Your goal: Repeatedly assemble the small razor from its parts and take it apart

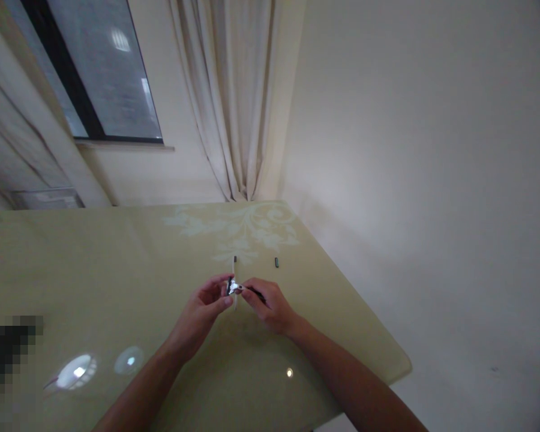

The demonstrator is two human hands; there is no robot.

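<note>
Between my hands is a razor (234,288) with a shiny silver neck, a dark head and a black handle. My right hand (267,303) is closed around the handle. The thumb and fingers of my left hand (207,305) pinch the dark head at its two ends. Beneath the razor, a thin white stick with a dark tip, like a toothbrush (234,261), lies on the table; my hands and the razor partly cover it. To the right, a small dark oblong piece with a greenish stripe (276,262), like a razor cartridge, lies apart from both hands.
The glossy yellow-green table (162,258) has a pale floral pattern at its far end and lamp reflections near me. A white wall (409,180) runs along its right side. Behind stand a curtain (234,90) and a window (112,72). A blurred-out dark patch sits at lower left.
</note>
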